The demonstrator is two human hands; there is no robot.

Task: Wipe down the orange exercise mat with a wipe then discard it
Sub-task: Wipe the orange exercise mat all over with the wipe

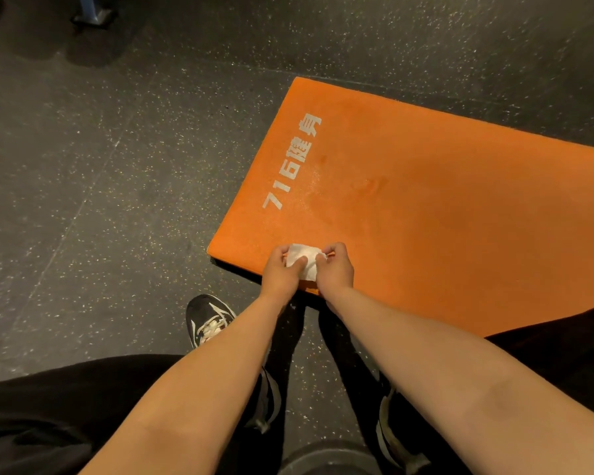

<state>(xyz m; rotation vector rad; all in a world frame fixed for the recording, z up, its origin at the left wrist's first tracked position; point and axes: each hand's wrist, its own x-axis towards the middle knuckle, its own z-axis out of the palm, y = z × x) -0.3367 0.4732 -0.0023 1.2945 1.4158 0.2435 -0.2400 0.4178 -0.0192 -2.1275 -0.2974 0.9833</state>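
On the far left of the mat [426, 217], at the top edge of view, a metal foot [95, 16] of some equipment stands on the dark speckled floor [83, 166]. Nearer the mat, just off its near corner, a black shoe [209, 317] with white laces is planted on the floor. Right of the shoe, the left hand [281, 274] reaches over the mat's near edge, fingers and thumb curled, pinching the left side of a white wipe [305, 260]. The wipe is a small folded square held between both hands over the mat's near corner; whether it touches the orange surface cannot be told. The right hand [336, 269] pinches the wipe's right side, fingers curled, knuckles up. Both bare forearms run back toward the camera over black trousers [48, 406]. Beyond the hands, white lettering [290, 162], 716 and two characters, runs along the mat's short end. The mat lies flat on the floor and stretches off to the right out of view, with a few faint dents right of the lettering.
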